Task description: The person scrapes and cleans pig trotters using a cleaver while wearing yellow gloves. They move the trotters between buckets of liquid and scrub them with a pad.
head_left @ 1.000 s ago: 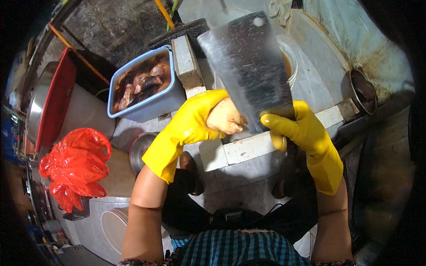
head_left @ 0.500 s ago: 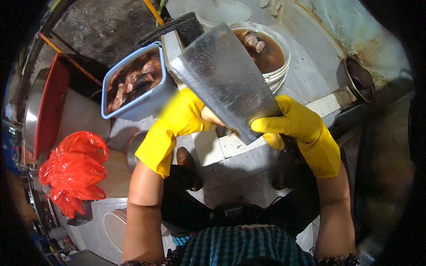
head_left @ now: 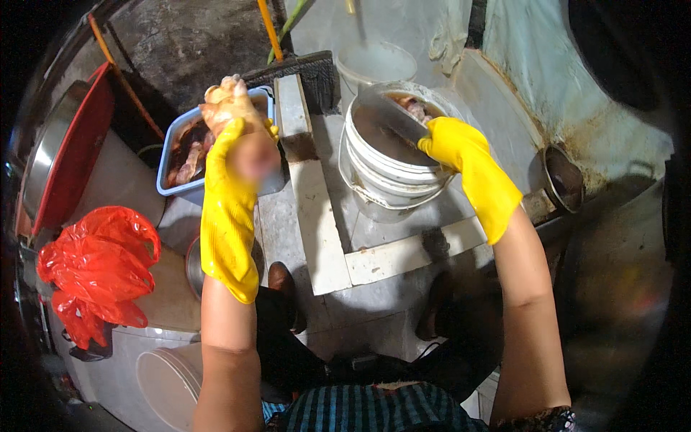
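Observation:
Both my hands wear yellow rubber gloves. My left hand [head_left: 234,187] grips what looks like a pale pig's trotter [head_left: 229,108], raised above a blue rectangular tub [head_left: 163,169] of dark liquid and meat pieces. Part of the trotter is blurred. My right hand [head_left: 464,147] is closed on a cleaver [head_left: 392,119], whose broad metal blade reaches across the mouth of a white bucket [head_left: 396,180]. Brownish liquid and a meat piece [head_left: 417,108] show inside the bucket. The glove hides the cleaver's handle.
A low white-tiled ledge [head_left: 324,237] runs between tub and bucket. A red plastic bag [head_left: 104,252] lies to the left, near a red basin [head_left: 90,144]. Another pale bucket [head_left: 169,378] stands lower left, and a translucent one [head_left: 378,61] at the back.
My hands have moved apart. The left has carried the trotter up and left over the tub; the right has swung the cleaver away, down to the white bucket's mouth.

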Action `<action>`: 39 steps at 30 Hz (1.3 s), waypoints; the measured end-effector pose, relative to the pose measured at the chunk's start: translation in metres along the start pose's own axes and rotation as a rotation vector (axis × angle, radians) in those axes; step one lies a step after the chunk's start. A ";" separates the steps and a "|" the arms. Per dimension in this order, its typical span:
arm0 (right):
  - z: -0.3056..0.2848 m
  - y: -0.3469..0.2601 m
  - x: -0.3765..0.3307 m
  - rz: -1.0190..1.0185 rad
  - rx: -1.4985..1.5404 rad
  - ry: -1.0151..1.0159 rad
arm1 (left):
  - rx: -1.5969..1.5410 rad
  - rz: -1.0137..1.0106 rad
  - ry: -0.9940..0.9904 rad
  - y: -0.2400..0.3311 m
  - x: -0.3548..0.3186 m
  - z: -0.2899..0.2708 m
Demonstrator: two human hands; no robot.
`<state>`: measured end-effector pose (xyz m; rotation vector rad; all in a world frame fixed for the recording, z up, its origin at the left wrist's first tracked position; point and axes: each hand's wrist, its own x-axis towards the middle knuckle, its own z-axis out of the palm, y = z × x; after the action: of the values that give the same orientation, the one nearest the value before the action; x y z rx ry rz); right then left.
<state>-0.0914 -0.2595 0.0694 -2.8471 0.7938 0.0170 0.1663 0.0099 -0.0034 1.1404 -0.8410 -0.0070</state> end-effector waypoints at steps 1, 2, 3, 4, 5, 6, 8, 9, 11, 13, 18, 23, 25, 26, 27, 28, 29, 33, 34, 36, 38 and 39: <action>0.006 0.008 0.008 -0.110 -0.162 0.004 | -0.255 -0.089 -0.080 -0.002 -0.004 -0.011; 0.012 0.012 0.022 -0.136 -0.265 -0.045 | -0.511 -0.175 -0.163 -0.004 -0.007 -0.020; 0.023 0.010 0.039 -0.185 -0.353 -0.094 | -0.747 -0.263 -0.238 -0.004 -0.012 -0.035; 0.024 0.005 0.055 -0.132 -0.391 -0.194 | -1.001 -0.348 -0.324 -0.003 -0.015 -0.041; 0.027 0.006 0.061 -0.079 -0.366 -0.274 | -1.092 -0.383 -0.338 -0.003 -0.019 -0.044; 0.032 0.003 0.069 -0.030 -0.340 -0.353 | -1.174 -0.421 -0.346 -0.001 -0.023 -0.048; 0.035 0.004 0.073 0.077 -0.165 -0.468 | -1.024 -0.401 -0.219 0.014 -0.025 -0.039; 0.027 -0.012 0.068 0.024 -0.241 -0.585 | -0.930 -0.387 -0.147 0.028 -0.026 -0.037; 0.037 0.024 0.075 0.034 -0.298 -0.465 | -0.850 -0.355 -0.060 0.033 -0.024 -0.012; 0.029 0.014 0.073 -0.040 -0.371 -0.443 | -0.841 -0.292 0.015 0.033 -0.027 -0.002; 0.018 0.029 0.043 0.021 -0.283 -0.087 | -0.904 -0.392 0.002 0.045 -0.035 0.043; 0.012 0.050 -0.030 0.237 0.334 0.295 | -0.281 -0.393 -0.154 0.067 -0.054 0.094; 0.007 0.004 -0.062 0.276 0.906 0.253 | 0.409 -0.162 -0.153 0.054 -0.064 0.093; 0.013 -0.004 -0.069 0.247 1.052 0.255 | 0.587 -0.155 -0.179 0.052 -0.069 0.093; 0.027 -0.017 -0.071 0.218 1.234 0.238 | 0.697 -0.168 -0.163 0.060 -0.076 0.094; 0.031 -0.021 -0.079 0.211 1.394 0.253 | 0.771 -0.171 -0.166 0.066 -0.079 0.107; 0.032 -0.025 -0.087 0.163 1.457 0.281 | 0.830 -0.123 -0.177 0.062 -0.079 0.115; 0.027 -0.042 -0.103 0.239 1.674 0.223 | 0.996 0.010 -0.206 0.048 -0.083 0.132; 0.029 -0.044 -0.102 0.239 1.672 0.200 | 1.015 0.032 -0.211 0.046 -0.083 0.135; 0.032 -0.044 -0.098 0.246 1.665 0.155 | 1.099 0.103 -0.250 0.045 -0.083 0.142; 0.044 -0.036 -0.094 0.279 1.783 0.057 | 1.150 0.167 -0.292 0.043 -0.085 0.151; 0.043 -0.039 -0.095 0.331 1.826 0.023 | 1.181 0.250 -0.303 0.044 -0.085 0.153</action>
<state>-0.1512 -0.1704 0.0397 -0.9925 0.6475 -0.4352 -0.0008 -0.0567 0.0054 2.1522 -1.3040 0.6077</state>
